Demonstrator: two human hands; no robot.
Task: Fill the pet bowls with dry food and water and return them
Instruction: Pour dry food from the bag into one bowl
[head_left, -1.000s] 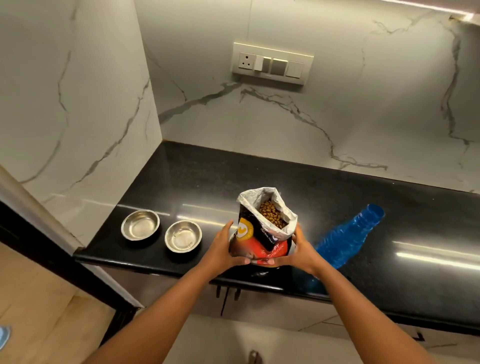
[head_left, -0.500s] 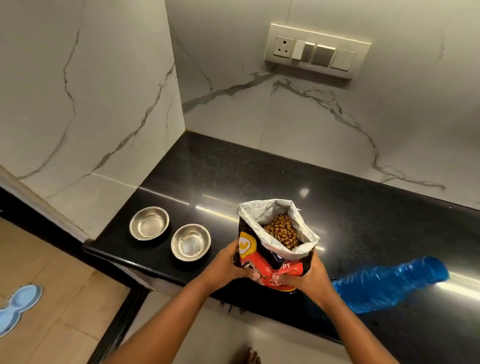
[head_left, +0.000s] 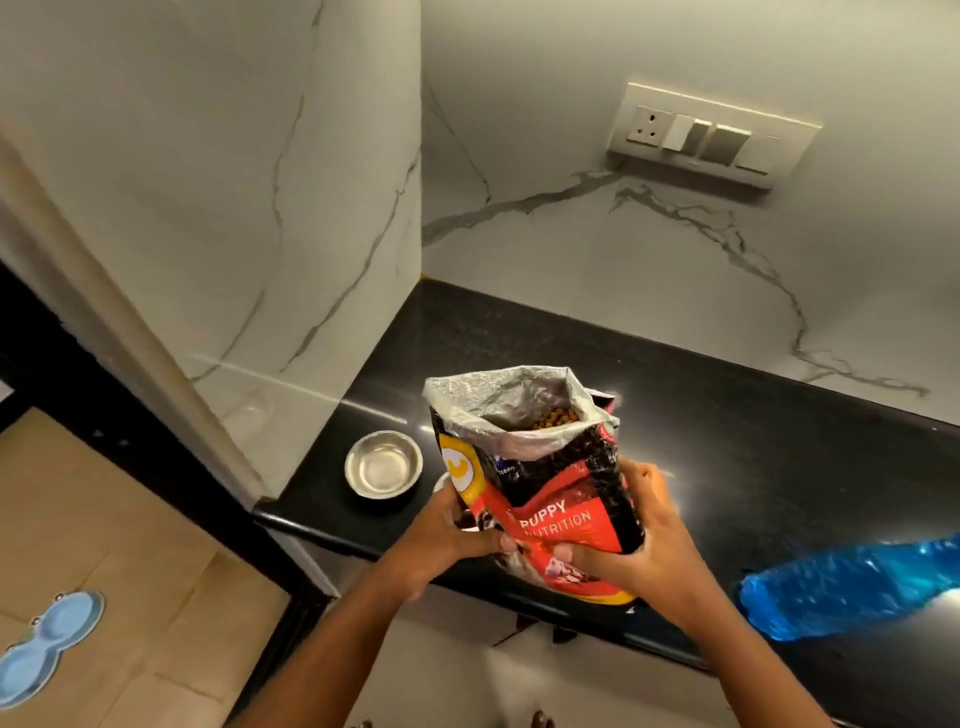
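I hold an open red and black bag of dry puppy food (head_left: 550, 488) in both hands above the front edge of the black counter (head_left: 727, 415). Brown kibble shows inside its mouth. My left hand (head_left: 447, 540) grips the bag's lower left side and my right hand (head_left: 634, 551) its lower right. One steel bowl (head_left: 383, 470) stands empty near the counter's left end. The bag hides almost all of the second bowl (head_left: 441, 483), only a sliver of rim showing. A blue water bottle (head_left: 852, 587) lies on its side at the right.
A blue two-bowl holder (head_left: 47, 644) lies on the tan floor at the lower left. Marble walls close the counter at the back and left. A switch panel (head_left: 711, 137) is on the back wall.
The bag has risen and shifted left, now covering the right-hand steel bowl. My view has swung left and down, so the bottle sits farther right and the floor holder shows more.
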